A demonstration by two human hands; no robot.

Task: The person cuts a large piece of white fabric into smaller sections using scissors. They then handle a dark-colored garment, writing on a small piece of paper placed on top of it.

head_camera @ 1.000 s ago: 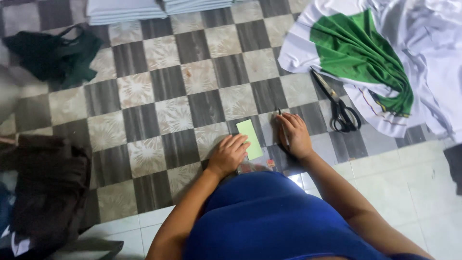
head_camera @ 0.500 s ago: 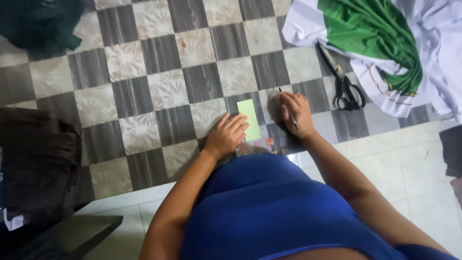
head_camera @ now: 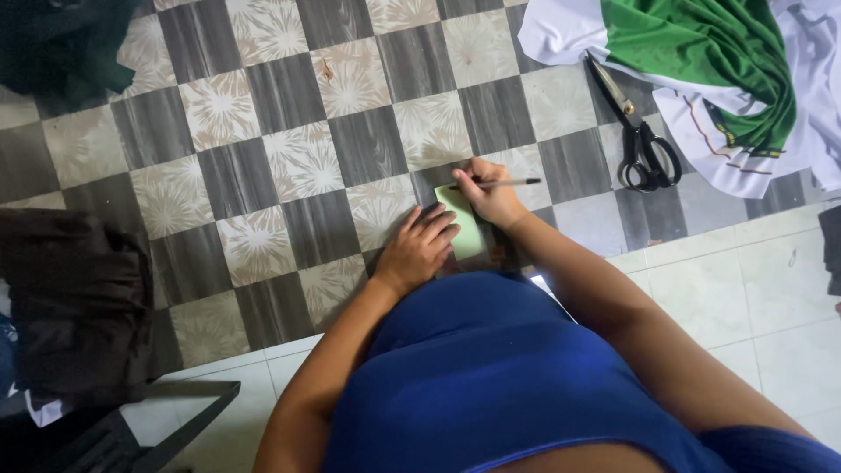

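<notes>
A small pale green slip of paper (head_camera: pixel 464 229) lies flat on the checkered floor (head_camera: pixel 289 175), close in front of the person in the blue top. The left hand (head_camera: pixel 419 250) rests on its left edge, fingers spread and flat, pinning it down without gripping. The right hand (head_camera: pixel 491 191) sits at the far end of the paper, fingers pinched around a thin pencil (head_camera: pixel 501 183) that lies nearly level, its tip pointing left over the top of the slip. Farther right, black-handled scissors (head_camera: pixel 638 131) lie on the tiles, blades pointing away, just beside a heap of green and white cloth (head_camera: pixel 710 61). A dark bundle (head_camera: pixel 74 298) sits well off to the left.
</notes>
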